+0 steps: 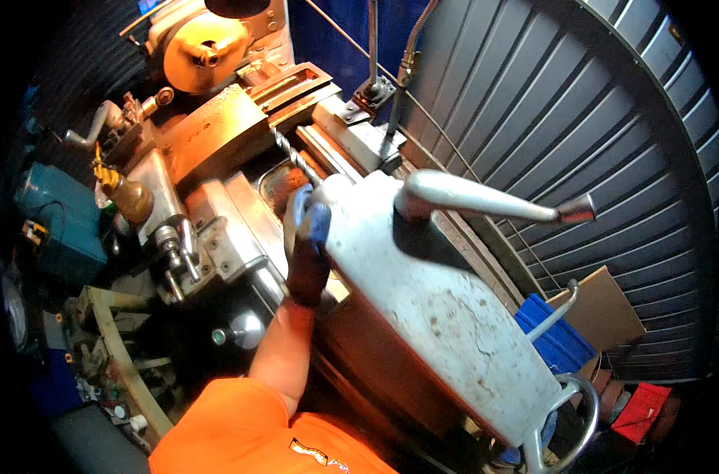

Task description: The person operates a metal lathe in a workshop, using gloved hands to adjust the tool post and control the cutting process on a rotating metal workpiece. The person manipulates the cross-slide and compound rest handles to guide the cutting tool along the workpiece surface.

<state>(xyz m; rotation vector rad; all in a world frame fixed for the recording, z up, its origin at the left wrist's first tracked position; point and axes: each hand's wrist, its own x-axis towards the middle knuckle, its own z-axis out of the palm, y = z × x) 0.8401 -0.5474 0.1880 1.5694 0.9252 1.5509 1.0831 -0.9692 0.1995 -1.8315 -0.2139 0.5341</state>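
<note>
My left hand point(308, 245), in a dark glove with blue on the fingers, is at the front end of a worn pale grey-blue tailstock point(446, 316) on a metal lathe. Its fingers look curled against the tailstock's nose; their tips are partly hidden and a little blurred. A twist drill bit point(294, 159) sticks out of that nose, just beyond the fingers, and points toward the lathe's chuck end. A long lever point(486, 197) rises from the tailstock's top, and a handwheel point(592, 419) sits at its rear end. My right hand is out of view.
Ahead stands the round yellow-lit headstock part point(205, 54). The carriage with its handles point(174, 249) lies left of my arm. A corrugated grey panel point(549, 126) runs along the right. A blue bin point(555, 336) and a brown board point(604, 308) stand behind the tailstock.
</note>
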